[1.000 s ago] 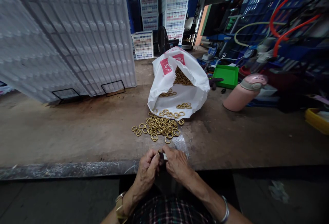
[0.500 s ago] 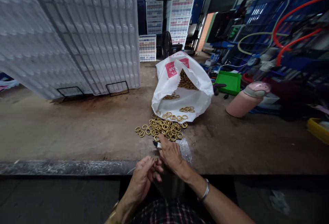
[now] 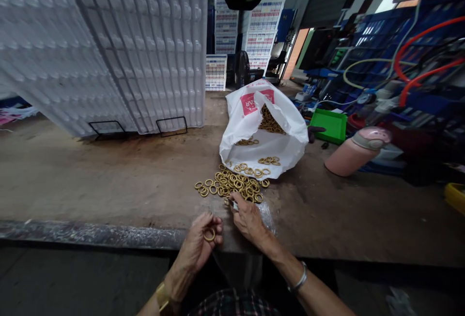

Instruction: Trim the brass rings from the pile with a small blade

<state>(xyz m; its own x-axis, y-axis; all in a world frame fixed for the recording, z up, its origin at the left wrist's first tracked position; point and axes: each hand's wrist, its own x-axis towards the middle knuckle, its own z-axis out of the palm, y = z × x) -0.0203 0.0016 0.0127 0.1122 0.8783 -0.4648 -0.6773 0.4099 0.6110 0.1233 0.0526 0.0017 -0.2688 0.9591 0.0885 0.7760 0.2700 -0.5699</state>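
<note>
A: Where's the pile of brass-coloured rings [image 3: 238,184] placed relative to the hands?

B: Straight ahead of both, on the table [image 3: 145,180], spilled at the mouth of the white bag [image 3: 234,125]. It's spread wider side to side than front to back. No long axis is given by the rings themselves, they're just round.

A: Which hand is nearer?

B: The right hand [image 3: 249,218], easily. It's placed at the pile's near edge, fingers bent in, with a small pale item [image 3: 235,205] pinched there, mostly covered. Whether a ring is gripped too can't be told.

A: And the left?

B: The left hand [image 3: 198,243] is held further back, near the table's front edge, fingers loosely half curled. A single ring [image 3: 209,241] is held there, its round face turned to view.
</note>
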